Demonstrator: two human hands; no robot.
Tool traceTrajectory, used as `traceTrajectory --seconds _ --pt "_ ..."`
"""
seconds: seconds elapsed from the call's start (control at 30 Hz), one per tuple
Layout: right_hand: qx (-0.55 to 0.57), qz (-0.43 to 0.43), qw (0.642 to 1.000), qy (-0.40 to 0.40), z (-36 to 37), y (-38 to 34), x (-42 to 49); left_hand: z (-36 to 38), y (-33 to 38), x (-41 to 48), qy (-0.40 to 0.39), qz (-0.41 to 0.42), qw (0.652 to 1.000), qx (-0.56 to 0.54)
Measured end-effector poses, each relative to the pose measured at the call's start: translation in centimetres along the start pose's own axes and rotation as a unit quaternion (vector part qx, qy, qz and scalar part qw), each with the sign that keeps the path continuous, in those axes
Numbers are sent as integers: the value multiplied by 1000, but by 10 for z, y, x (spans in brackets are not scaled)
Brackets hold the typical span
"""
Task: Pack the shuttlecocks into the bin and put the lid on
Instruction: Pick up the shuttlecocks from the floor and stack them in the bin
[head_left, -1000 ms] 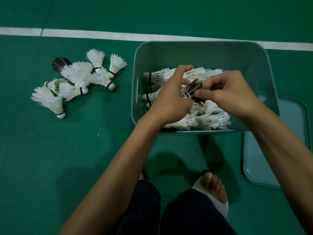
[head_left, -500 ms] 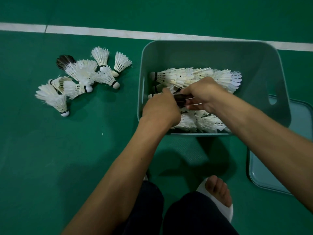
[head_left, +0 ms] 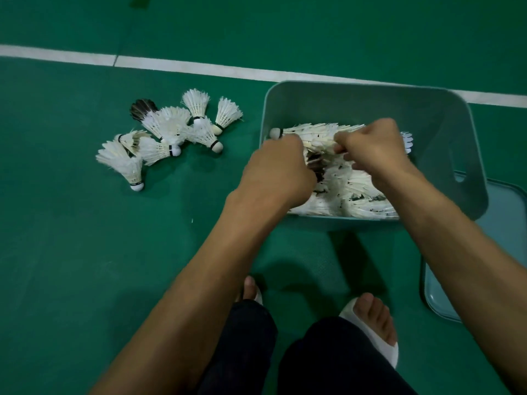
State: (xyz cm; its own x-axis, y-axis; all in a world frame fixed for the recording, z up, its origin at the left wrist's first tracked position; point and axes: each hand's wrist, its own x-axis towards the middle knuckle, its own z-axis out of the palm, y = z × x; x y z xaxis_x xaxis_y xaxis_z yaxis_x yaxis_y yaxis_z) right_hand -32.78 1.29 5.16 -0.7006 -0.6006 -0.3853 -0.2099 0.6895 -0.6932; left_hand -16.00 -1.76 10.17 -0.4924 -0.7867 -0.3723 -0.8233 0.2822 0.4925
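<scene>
Green court floor (head_left: 85, 266), white boundary line (head_left: 185, 65) across it, white slippers (head_left: 391, 355), dark trousers (head_left: 328, 366)

Illumination is dim and diffuse, from overhead. The green floor (head_left: 71, 252) reads dark and evenly lit. Soft-edged shadows fall on it below the forearms (head_left: 199, 280) and in front of the near wall of the bin (head_left: 370, 101). The loose shuttlecocks (head_left: 171, 132) and the packed shuttlecocks (head_left: 356, 189) are the brightest areas, and their feather detail is partly washed out. The dark trousers (head_left: 242, 352) lose nearly all detail. Focus is soft throughout, with slight smearing at the left grip (head_left: 279, 166) and the right grip (head_left: 373, 149). Wide-angle distortion stretches the forearms towards the lower corners.
</scene>
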Motion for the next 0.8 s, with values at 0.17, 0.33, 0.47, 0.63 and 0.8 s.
traceTrajectory --seconds 0.17,0.33,0.47,0.63,0.8 --pt "17 -186 982 15 19 -44 -69 -33 -50 -25 185 -22 977 -104" --pt "-28 -352 934 -58 86 -74 -125 -22 -149 -11 243 -207 934 -158" --pt "-144 -397 888 -182 160 -66 -139 -19 -225 9 230 -365 896 -104" --pt "-323 -366 847 -211 218 -54 -111 -26 -281 50 263 -327 902 -101" --pt "-345 -313 866 -182 259 -56 -65 -17 -293 64 284 -271 916 -89"
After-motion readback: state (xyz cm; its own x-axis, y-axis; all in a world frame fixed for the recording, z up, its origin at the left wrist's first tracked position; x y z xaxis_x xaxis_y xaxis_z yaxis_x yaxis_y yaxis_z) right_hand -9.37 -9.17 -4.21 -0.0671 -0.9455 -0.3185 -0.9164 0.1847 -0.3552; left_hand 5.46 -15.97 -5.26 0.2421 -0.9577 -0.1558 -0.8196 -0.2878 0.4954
